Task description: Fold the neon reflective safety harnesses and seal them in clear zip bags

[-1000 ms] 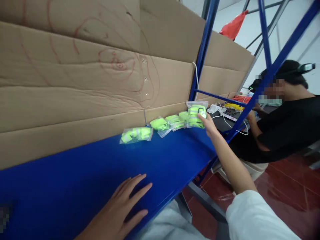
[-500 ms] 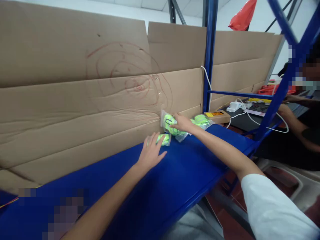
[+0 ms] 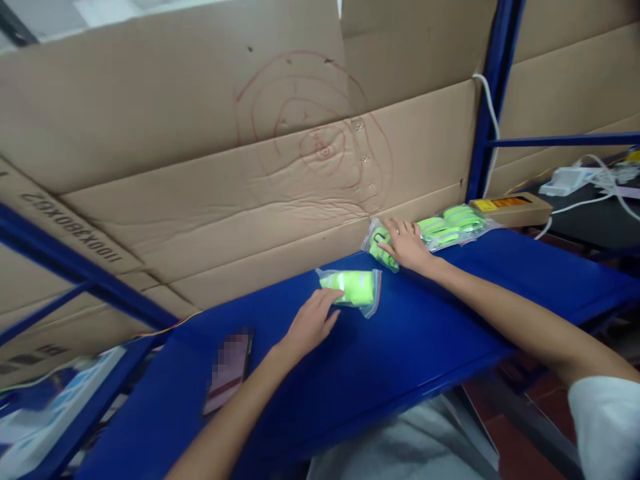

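Note:
A clear zip bag with a rolled neon-yellow reflective band (image 3: 357,288) lies on the blue tabletop (image 3: 400,333). My left hand (image 3: 314,320) rests its fingertips on the near left end of this bag, fingers spread a little, not wrapped round it. Further right, my right hand (image 3: 406,245) lies over a second bagged neon band with a black hook (image 3: 381,248), by the cardboard wall. Its fingers are apart, touching the top of the bag. Beyond the right hand, more bagged neon bands (image 3: 457,222) lie side by side.
A cardboard box with a yellow label (image 3: 517,210) sits at the back right. Beside it are a white adapter and cables (image 3: 570,180). A phone (image 3: 230,373) lies left of my left forearm. Blue posts (image 3: 495,87) frame the cardboard wall (image 3: 225,220). A power strip (image 3: 65,413) is at far left.
The view has swung left and down, showing the phone and power strip. My hands are further apart, and the left bag, partly covered before, now shows almost whole.

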Available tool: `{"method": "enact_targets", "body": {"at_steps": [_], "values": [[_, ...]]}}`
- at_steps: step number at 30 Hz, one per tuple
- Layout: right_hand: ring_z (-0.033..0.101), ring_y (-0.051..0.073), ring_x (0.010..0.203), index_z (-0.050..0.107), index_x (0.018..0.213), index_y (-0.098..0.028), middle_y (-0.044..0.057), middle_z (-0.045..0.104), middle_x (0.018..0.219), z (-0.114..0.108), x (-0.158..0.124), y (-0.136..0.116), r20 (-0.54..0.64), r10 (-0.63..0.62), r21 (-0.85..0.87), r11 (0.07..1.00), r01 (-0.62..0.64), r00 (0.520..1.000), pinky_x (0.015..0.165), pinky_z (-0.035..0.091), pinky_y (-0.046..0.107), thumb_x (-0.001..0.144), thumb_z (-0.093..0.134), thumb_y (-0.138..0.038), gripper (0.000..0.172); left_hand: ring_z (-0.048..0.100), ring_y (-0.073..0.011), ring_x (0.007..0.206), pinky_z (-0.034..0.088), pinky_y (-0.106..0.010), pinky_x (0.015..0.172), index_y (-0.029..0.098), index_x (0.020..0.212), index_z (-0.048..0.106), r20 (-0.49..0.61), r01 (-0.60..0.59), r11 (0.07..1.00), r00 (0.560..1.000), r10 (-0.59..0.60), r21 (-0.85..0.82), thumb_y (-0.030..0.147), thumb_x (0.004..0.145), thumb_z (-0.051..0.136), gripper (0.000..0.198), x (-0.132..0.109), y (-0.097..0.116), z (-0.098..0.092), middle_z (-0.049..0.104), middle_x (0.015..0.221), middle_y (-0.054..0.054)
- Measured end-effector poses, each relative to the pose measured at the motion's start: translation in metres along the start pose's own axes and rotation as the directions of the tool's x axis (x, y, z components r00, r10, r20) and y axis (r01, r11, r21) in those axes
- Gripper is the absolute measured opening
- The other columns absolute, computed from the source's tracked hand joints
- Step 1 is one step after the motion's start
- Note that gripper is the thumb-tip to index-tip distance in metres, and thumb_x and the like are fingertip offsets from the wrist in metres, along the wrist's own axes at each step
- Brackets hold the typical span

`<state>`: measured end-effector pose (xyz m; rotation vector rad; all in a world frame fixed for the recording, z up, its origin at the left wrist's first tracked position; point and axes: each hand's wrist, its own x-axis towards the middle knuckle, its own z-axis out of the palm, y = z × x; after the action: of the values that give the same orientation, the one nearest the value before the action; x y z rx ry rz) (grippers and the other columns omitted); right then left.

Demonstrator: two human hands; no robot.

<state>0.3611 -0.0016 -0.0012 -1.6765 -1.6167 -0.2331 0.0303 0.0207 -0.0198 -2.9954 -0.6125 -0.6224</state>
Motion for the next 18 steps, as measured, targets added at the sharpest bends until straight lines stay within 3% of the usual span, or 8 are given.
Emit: {"method": "enact_targets", "body": {"at_steps": [2, 4, 7, 9, 11, 13, 15, 18], "values": [[0.04, 0.043, 0.145, 0.054, 0.149, -0.013, 0.021, 0.047, 0.156, 0.0, -0.007, -0.022, 0.033, -0.081, 0.086, 0.993, 0.078, 0.996, 0.121, 0.022, 0.064, 0.099, 0.054, -0.052, 0.063, 0.064, -0.0263, 0.112, 0.05, -0.044, 0.101, 0.019, 0.146, 0.046, -0.012, 0.012, 1.0, 1.0, -0.011, 0.022, 0.032, 0.1, 0.058, 0.05, -0.006, 0.006, -0.004, 0.067, 0.12, -0.013], [0.055, 0.039, 0.133, 0.069, 0.133, -0.02, 0.016, 0.064, 0.14, 0.0, -0.016, -0.047, 0.25, -0.101, 0.292, 0.956, 0.025, 0.963, 0.117, 0.034, 0.059, 0.1, 0.047, -0.062, 0.058, 0.06, -0.0322, 0.123, 0.045, -0.05, 0.105, 0.021, 0.152, 0.043, -0.073, 0.034, 0.995, 0.997, -0.027, 0.089, 0.039, 0.096, 0.065, 0.063, -0.006, 0.009, -0.007, 0.062, 0.134, -0.018], [0.066, 0.032, 0.119, 0.076, 0.119, -0.027, 0.009, 0.074, 0.125, 0.003, -0.028, -0.079, 0.583, -0.229, 0.575, 0.794, -0.197, 0.78, 0.108, 0.048, 0.051, 0.096, 0.042, -0.074, 0.063, 0.035, -0.0414, 0.149, 0.023, -0.062, 0.119, 0.021, 0.156, 0.041, -0.103, 0.032, 0.99, 0.994, -0.018, 0.139, 0.034, 0.087, 0.076, 0.079, 0.0, 0.011, -0.013, 0.036, 0.161, -0.023], [0.066, 0.028, 0.12, 0.072, 0.128, -0.027, 0.007, 0.072, 0.13, 0.005, -0.035, -0.094, 0.644, -0.324, 0.684, 0.648, -0.334, 0.693, 0.104, 0.051, 0.047, 0.096, 0.042, -0.076, 0.065, 0.036, -0.0392, 0.15, 0.013, -0.062, 0.124, 0.02, 0.154, 0.044, -0.048, 0.064, 0.998, 0.997, -0.063, 0.022, 0.027, 0.082, 0.078, 0.08, 0.003, 0.01, -0.02, 0.041, 0.159, -0.022], [0.064, 0.026, 0.124, 0.064, 0.138, -0.025, 0.009, 0.067, 0.137, 0.005, -0.041, -0.102, 0.617, -0.356, 0.762, 0.494, -0.42, 0.701, 0.104, 0.051, 0.045, 0.096, 0.043, -0.074, 0.068, 0.049, -0.0377, 0.14, 0.018, -0.06, 0.124, 0.02, 0.147, 0.052, -0.035, 0.224, 0.934, 0.969, -0.243, -0.277, 0.03, 0.076, 0.084, 0.078, 0.003, 0.01, -0.03, 0.058, 0.146, -0.018], [0.06, 0.026, 0.129, 0.058, 0.144, -0.024, 0.012, 0.063, 0.142, 0.005, -0.046, -0.105, 0.548, -0.324, 0.822, 0.382, -0.423, 0.771, 0.108, 0.049, 0.044, 0.096, 0.044, -0.075, 0.071, 0.058, -0.0382, 0.128, 0.034, -0.057, 0.117, 0.019, 0.139, 0.058, 0.002, 0.356, 0.654, 0.879, -0.477, -0.668, 0.044, 0.069, 0.088, 0.08, -0.001, 0.015, -0.042, 0.066, 0.134, -0.016], [0.057, 0.026, 0.133, 0.054, 0.147, -0.025, 0.013, 0.058, 0.147, 0.006, -0.052, -0.11, 0.481, -0.284, 0.856, 0.358, -0.374, 0.829, 0.112, 0.045, 0.047, 0.093, 0.045, -0.078, 0.076, 0.063, -0.0373, 0.121, 0.047, -0.052, 0.107, 0.017, 0.136, 0.058, 0.097, 0.305, 0.287, 0.82, -0.564, -0.908, 0.063, 0.073, 0.079, 0.081, -0.008, 0.024, -0.052, 0.068, 0.13, -0.017], [0.048, 0.028, 0.143, 0.042, 0.155, -0.027, 0.014, 0.046, 0.159, 0.009, -0.064, -0.125, 0.465, -0.322, 0.862, 0.376, -0.339, 0.825, 0.119, 0.039, 0.05, 0.086, 0.058, -0.079, 0.088, 0.067, -0.0332, 0.116, 0.052, -0.047, 0.1, 0.019, 0.141, 0.055, 0.173, 0.137, -0.108, 0.847, -0.504, -0.985, 0.073, 0.084, 0.061, 0.078, -0.017, 0.04, -0.058, 0.068, 0.129, -0.016]]}}
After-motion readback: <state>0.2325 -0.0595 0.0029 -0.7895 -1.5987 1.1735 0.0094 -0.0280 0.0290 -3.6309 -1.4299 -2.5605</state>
